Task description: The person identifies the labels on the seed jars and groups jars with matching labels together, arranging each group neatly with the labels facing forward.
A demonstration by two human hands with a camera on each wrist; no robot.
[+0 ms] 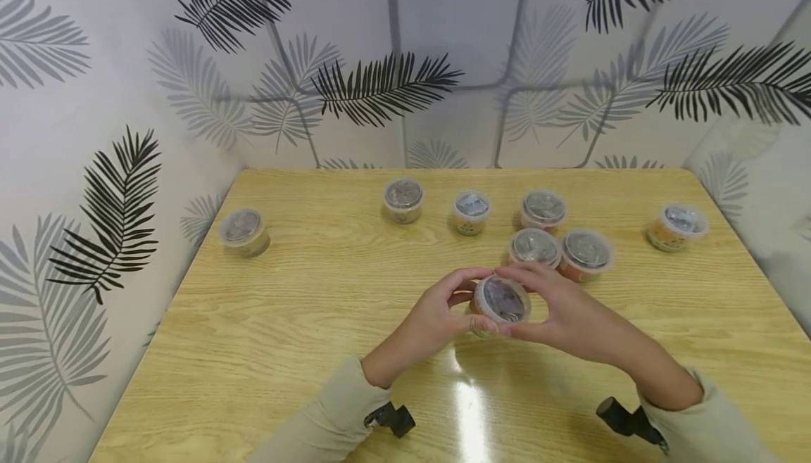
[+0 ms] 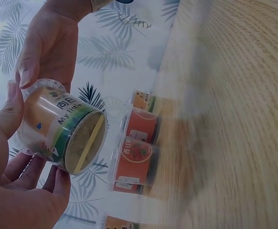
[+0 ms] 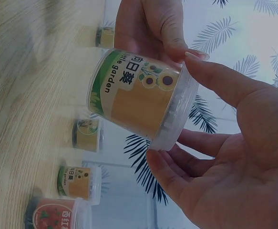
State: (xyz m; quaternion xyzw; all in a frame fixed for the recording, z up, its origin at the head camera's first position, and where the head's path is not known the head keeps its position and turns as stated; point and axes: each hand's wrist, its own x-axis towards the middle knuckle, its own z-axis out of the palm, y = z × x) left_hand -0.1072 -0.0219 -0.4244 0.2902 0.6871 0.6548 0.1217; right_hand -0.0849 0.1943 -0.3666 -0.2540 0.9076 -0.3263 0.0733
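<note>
Both hands hold one clear plastic cup (image 1: 503, 299) with a lid, raised off the table and tilted. Its label is orange and green with sunflowers and the words "little garden", plain on the cup (image 3: 141, 95) in the right wrist view. My left hand (image 1: 440, 312) curls around the near left side, thumb toward the front. From the other side my right hand (image 1: 567, 312) grips the lid rim between thumb and fingers. In the left wrist view the cup's (image 2: 57, 126) round base shows, with a yellow strip across it.
Red-labelled tomato cups (image 1: 586, 250) cluster just behind the hands on the wooden table (image 1: 285, 329). Farther back stand two more cups (image 1: 403, 195). One cup (image 1: 243, 229) sits far left, another (image 1: 676, 227) far right. A leaf-patterned wall (image 1: 456, 125) borders the back.
</note>
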